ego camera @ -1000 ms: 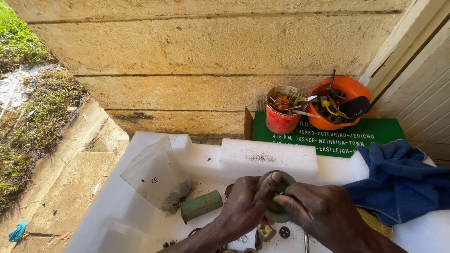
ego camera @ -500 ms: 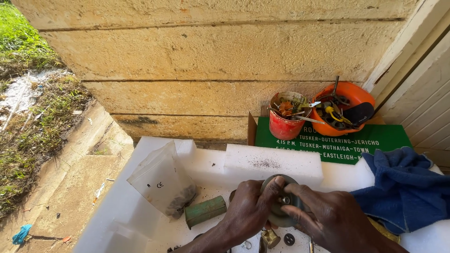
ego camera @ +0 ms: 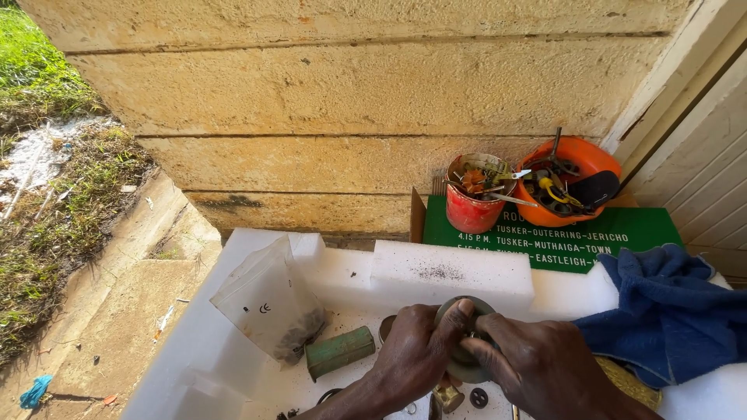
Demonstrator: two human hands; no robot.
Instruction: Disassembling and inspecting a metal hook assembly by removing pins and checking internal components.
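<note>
Hands meet over one round grey-green metal part held above the white foam tray: the left hand curls round its near side with the thumb on the rim, and the right hand pinches its centre. Judging by that, the part is mid-handling, not set down. Around it lie one green cylinder, one clear plastic bag, a few small loose parts, one blue cloth, and two tubs of tools, one red and one orange.
</note>
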